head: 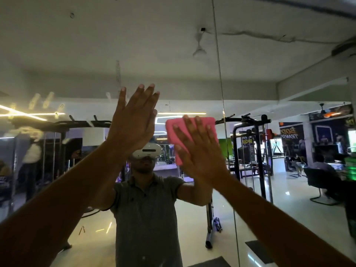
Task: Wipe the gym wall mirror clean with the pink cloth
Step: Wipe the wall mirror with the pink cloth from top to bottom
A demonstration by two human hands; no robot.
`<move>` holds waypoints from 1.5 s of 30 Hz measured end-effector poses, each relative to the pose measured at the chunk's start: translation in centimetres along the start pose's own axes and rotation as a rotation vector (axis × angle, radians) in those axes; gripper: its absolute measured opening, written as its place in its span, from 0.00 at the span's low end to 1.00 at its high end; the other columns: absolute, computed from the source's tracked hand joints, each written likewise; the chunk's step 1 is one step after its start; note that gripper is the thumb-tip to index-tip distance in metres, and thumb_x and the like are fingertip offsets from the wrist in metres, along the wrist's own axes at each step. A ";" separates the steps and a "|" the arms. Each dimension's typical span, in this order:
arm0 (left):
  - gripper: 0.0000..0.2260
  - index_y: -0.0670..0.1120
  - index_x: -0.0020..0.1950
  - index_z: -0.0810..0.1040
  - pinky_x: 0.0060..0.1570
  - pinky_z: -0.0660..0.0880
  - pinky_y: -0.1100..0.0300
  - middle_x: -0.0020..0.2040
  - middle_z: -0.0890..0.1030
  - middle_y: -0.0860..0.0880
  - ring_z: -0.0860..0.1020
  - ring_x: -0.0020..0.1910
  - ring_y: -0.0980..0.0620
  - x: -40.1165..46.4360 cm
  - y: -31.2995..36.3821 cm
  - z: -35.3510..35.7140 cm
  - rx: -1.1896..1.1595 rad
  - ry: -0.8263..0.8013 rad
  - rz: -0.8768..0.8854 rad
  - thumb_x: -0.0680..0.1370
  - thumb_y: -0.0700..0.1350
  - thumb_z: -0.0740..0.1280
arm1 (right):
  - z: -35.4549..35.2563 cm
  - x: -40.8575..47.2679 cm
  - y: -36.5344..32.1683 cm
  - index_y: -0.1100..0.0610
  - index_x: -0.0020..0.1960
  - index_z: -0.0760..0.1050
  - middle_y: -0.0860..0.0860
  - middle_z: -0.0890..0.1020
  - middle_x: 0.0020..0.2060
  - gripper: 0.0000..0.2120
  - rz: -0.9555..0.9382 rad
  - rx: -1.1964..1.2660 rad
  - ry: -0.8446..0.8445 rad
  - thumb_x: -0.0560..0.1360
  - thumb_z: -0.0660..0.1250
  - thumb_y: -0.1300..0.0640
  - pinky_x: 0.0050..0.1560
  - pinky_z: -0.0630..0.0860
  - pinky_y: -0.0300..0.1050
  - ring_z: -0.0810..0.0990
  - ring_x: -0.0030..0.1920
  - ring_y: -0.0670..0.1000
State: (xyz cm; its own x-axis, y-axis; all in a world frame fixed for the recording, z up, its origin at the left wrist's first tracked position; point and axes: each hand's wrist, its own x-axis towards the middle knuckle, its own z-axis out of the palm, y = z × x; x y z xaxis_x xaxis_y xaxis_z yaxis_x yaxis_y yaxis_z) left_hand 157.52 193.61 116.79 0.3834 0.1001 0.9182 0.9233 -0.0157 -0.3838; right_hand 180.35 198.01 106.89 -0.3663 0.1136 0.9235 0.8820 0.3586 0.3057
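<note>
Gym mirror [269,54], pink cloth [171,128] under right hand [200,151]

The cloth [192,135] is pressed flat on the mirror [269,54] under the right hand [198,151]; the left hand [134,122] is placed left of the cloth.

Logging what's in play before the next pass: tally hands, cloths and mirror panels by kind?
Bare hands on the glass: 2, the left hand flat, the right hand pressing the cloth.
Folded pink cloth: 1.
Wall mirror panels: 2, split by a vertical seam.
Total: 5.
</note>
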 end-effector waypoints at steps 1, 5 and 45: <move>0.27 0.47 0.87 0.62 0.85 0.44 0.36 0.88 0.60 0.46 0.56 0.87 0.44 -0.1 0.0 0.1 0.005 -0.004 -0.003 0.89 0.54 0.47 | 0.1 0.0 1.8 0.49 0.90 0.46 0.57 0.46 0.89 0.32 0.010 -0.011 0.004 0.89 0.38 0.38 0.86 0.47 0.71 0.44 0.89 0.63; 0.28 0.48 0.87 0.61 0.85 0.44 0.36 0.88 0.58 0.46 0.54 0.88 0.44 0.0 1.1 0.8 0.021 -0.024 -0.010 0.89 0.57 0.49 | -1.0 6.1 5.3 0.48 0.90 0.45 0.59 0.48 0.89 0.32 0.258 0.018 0.079 0.89 0.37 0.36 0.86 0.49 0.72 0.46 0.88 0.66; 0.28 0.48 0.90 0.49 0.85 0.37 0.50 0.89 0.47 0.49 0.43 0.88 0.50 -7.3 -13.1 -2.8 -0.013 -0.120 -0.008 0.91 0.56 0.49 | 0.7 9.8 -13.9 0.48 0.90 0.47 0.57 0.46 0.89 0.32 0.210 0.052 0.071 0.89 0.42 0.38 0.87 0.42 0.68 0.42 0.89 0.64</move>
State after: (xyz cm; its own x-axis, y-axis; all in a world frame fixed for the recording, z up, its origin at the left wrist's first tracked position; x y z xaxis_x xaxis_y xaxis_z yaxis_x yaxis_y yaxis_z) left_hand 142.74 190.27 115.39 0.3712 0.2187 0.9024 0.9268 -0.0274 -0.3746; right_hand 164.30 194.77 111.54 -0.1528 0.1256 0.9803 0.9195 0.3817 0.0944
